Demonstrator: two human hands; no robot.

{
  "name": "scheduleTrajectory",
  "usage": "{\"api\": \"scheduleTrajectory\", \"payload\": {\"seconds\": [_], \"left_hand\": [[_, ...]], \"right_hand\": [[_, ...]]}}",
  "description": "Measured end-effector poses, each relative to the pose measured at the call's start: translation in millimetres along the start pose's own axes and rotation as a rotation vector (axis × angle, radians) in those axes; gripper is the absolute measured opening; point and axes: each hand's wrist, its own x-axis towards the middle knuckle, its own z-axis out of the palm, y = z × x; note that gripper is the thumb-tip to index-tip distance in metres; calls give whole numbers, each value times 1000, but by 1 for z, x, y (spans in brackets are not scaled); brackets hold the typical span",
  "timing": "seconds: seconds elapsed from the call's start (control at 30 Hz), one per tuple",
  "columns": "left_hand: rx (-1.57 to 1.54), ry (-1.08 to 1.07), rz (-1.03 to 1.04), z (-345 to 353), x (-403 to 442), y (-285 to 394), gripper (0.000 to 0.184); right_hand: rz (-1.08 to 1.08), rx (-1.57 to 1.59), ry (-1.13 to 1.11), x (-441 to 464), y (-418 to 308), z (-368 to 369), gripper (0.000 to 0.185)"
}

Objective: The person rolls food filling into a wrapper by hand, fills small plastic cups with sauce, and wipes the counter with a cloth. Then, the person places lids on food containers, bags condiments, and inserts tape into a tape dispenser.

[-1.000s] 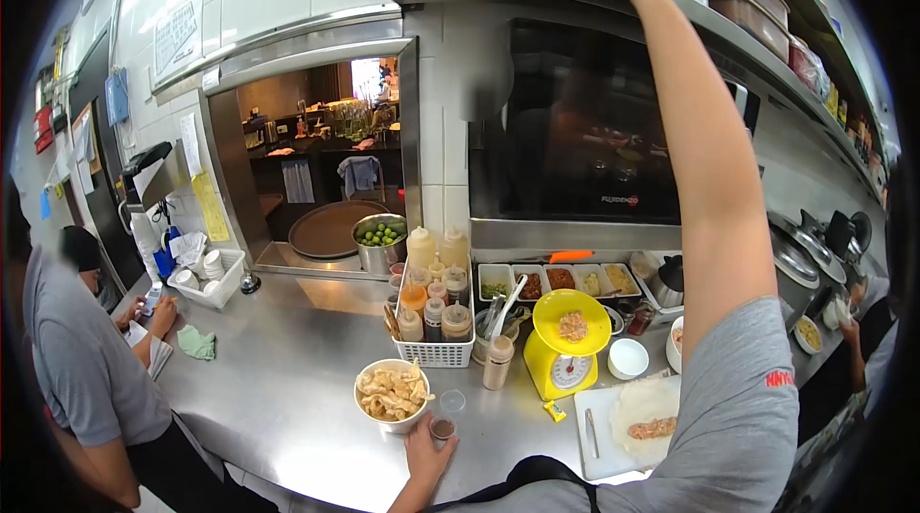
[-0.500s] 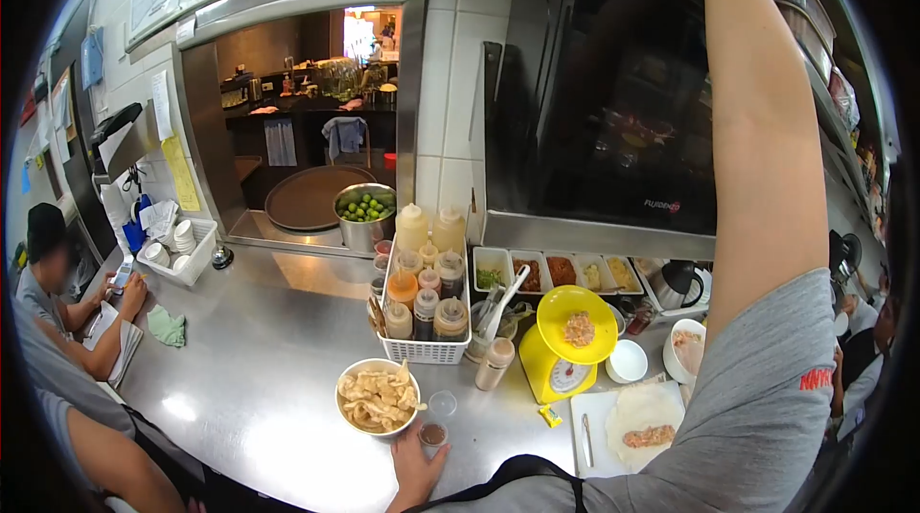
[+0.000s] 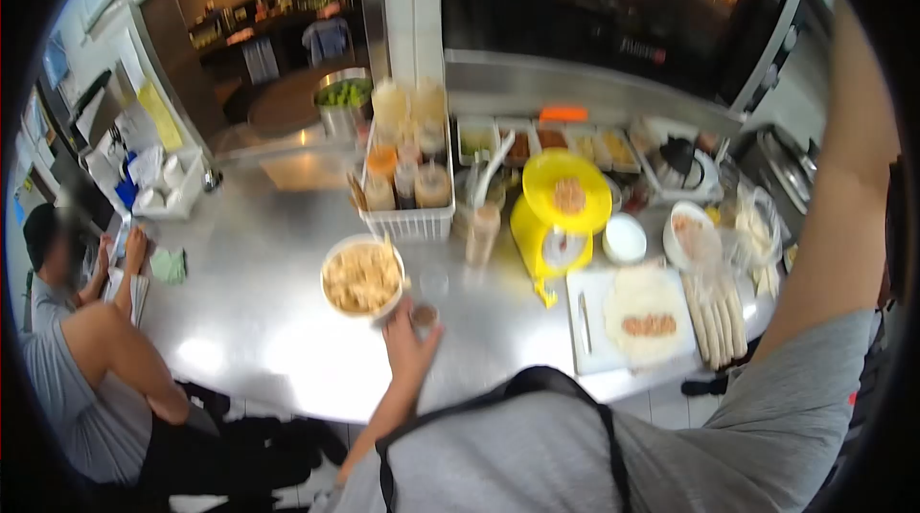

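Left hand (image 3: 408, 344) half-closed, apparently steadying small cup (image 3: 424, 318); bowl (image 3: 362, 278) just beyond fingers; right hand unseen, grip cannot be told.

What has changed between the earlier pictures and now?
Your raised right arm has swung rightward; its hand has left view, so its hold can't be told. The camera has tipped downward. Your left hand stays around the small cup, beside the bowl. The yellow scale and white board haven't moved.
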Motion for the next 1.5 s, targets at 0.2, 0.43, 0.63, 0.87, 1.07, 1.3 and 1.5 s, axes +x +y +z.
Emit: {"api": "scheduleTrajectory", "payload": {"seconds": [0.2,0.43,0.63,0.87,1.07,1.3,1.5], "left_hand": [[-86,-22,58,-9,-11,1,77],[-87,14,116,-34,-46,26,68],[-146,123,333,-40,-24,64,61],[-131,165,401,-38,-12,79,59],[-114,174,396,-44,-9,75,58],[-80,203,402,-49,-4,71,57],[-93,191,421,-48,-2,77,56]], "right_hand": [[53,113,-325,-129,-33,-121,106],[427,235,-528,-374,-86,-152,93],[658,153,-620,-514,-104,-133,81],[779,152,-695,-543,-93,-127,79],[694,226,-749,-544,-89,-110,79],[797,268,-723,-543,-79,-109,81],[802,282,-681,-538,-75,-121,76]]}}
